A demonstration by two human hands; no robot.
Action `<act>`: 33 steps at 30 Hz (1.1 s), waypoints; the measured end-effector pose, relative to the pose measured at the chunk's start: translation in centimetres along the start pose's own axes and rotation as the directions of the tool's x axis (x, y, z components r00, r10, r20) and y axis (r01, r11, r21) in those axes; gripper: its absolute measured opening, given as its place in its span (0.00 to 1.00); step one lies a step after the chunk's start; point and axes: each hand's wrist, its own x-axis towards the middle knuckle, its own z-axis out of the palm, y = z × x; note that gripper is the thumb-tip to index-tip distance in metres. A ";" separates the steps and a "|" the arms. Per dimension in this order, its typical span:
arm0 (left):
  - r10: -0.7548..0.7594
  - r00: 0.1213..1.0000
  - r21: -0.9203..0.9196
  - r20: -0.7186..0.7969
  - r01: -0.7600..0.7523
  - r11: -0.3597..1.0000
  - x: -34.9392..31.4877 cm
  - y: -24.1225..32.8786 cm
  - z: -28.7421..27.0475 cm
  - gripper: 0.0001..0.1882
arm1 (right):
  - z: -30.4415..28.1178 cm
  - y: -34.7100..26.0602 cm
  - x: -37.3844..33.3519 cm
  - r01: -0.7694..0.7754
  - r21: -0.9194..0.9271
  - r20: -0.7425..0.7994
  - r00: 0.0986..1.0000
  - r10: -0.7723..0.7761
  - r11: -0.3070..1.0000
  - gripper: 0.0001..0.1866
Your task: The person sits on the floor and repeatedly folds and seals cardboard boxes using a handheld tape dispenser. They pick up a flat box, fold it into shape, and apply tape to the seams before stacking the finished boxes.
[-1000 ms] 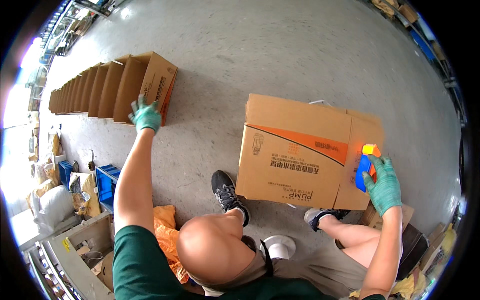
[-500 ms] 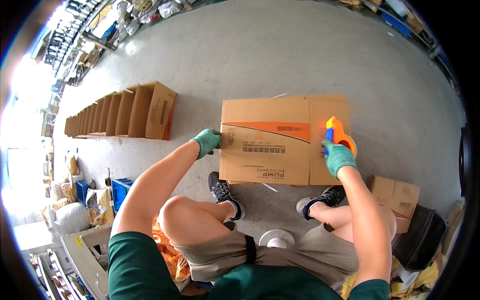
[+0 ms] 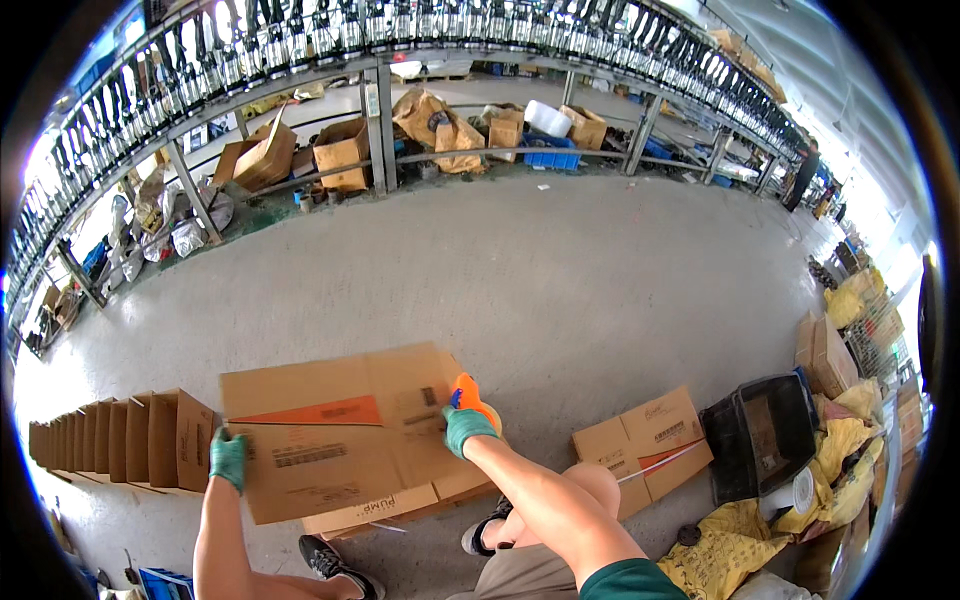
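A row of boxes (image 3: 192,440) stands at the left; a bump from the flat box (image 3: 330,440) could tip it. The left hand (image 3: 228,459) is bent around the flat box's left edge, over other flat boxes (image 3: 375,512). The right hand (image 3: 467,430) is closed on an orange tape tool (image 3: 466,387); I can't tell if it grips the box too. If not, that side could slip.

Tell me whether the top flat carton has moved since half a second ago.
Yes: the top flat carton has shifted left, its edge in the left hand, now nearer the row of standing cartons.
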 end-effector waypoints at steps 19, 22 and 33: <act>0.302 0.953 -0.167 0.023 -0.294 0.941 -5.3 4.1 -5.2 0.18 | -6.9 -9.6 -14.7 0.601 -0.729 -0.142 0.337 -0.931 0.328 0.38; 0.231 0.971 -0.150 0.061 -0.220 0.964 -4.8 3.2 -6.2 0.17 | -6.1 -10.0 -14.6 0.617 -0.718 -0.152 0.312 -0.938 0.322 0.38; 0.070 0.996 -0.098 0.047 -0.065 0.993 -3.3 0.0 -7.9 0.22 | -4.7 -10.2 -14.1 0.759 -0.636 -0.058 0.129 -0.990 0.136 0.21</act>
